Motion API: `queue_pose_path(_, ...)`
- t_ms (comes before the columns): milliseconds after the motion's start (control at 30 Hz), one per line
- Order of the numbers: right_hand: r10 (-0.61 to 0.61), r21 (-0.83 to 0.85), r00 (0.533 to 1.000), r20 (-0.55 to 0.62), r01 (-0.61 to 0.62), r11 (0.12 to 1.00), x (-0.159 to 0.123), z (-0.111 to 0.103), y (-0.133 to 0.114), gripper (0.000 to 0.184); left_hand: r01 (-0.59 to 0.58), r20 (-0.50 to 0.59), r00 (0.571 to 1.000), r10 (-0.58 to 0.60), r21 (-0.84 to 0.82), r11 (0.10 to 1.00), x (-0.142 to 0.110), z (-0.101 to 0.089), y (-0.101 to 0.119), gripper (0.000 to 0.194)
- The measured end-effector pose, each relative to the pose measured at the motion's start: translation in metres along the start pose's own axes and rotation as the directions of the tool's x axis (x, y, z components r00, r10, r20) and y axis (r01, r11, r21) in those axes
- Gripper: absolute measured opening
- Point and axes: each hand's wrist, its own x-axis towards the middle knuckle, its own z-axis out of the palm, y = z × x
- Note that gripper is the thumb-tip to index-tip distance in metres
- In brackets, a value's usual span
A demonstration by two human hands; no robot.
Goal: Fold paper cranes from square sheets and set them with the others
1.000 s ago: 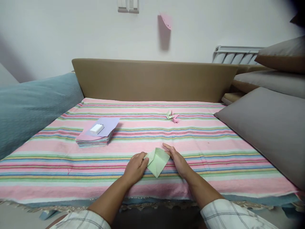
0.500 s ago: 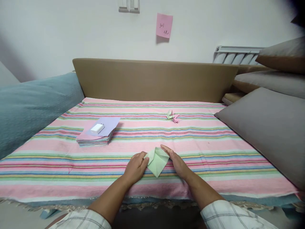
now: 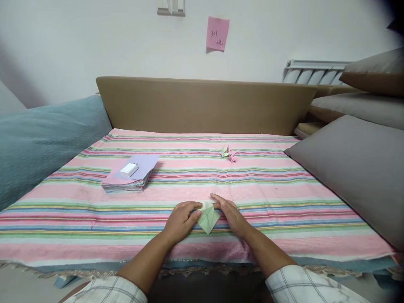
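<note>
A pale green folded paper [image 3: 208, 218] lies on the striped cloth [image 3: 284, 198] near its front edge. My left hand [image 3: 181, 221] curls over the paper's left side, fingertips pinching its flap down. My right hand [image 3: 229, 213] presses on the paper's right side, fingers stretched and close together along the fold. Both hands meet over the paper, which shows only as a small kite shape between them.
A stack of coloured paper sheets [image 3: 128, 180] with a white charger [image 3: 128, 169] on top lies to the left. Two small folded paper figures [image 3: 229, 154] sit farther back. Grey cushions [image 3: 356, 168] stand right, a blue blanket [image 3: 41, 143] left, a brown backrest [image 3: 205, 105] behind.
Both hands have closed in on the green paper, folding its side flaps inward, so it looks narrower. The pink note on the wall has settled flat.
</note>
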Motion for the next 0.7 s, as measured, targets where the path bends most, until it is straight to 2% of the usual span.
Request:
queue_pose_path(167,0.002,-0.044,1.000,-0.014,-0.002,0.999,-0.0005,-0.0001,-0.0035,0.050,-0.073,0.041,0.997,0.072,0.026,0.997,-0.0017,0.0006,-0.0031,0.046)
queue_pose_path(467,-0.001,-0.072,1.000,-0.002,0.001,0.997,0.0036,0.0008,-0.0021,0.050,-0.109,0.137,0.986,0.098,0.082,0.991,-0.0036,-0.0046,0.0016,0.052)
queue_pose_path(700,0.062,-0.094,0.998,-0.008,-0.063,0.994,0.0072,-0.0042,-0.0023,0.031,-0.116,0.153,0.983,0.097,0.121,0.986,-0.0040,-0.0039,0.0031,0.042)
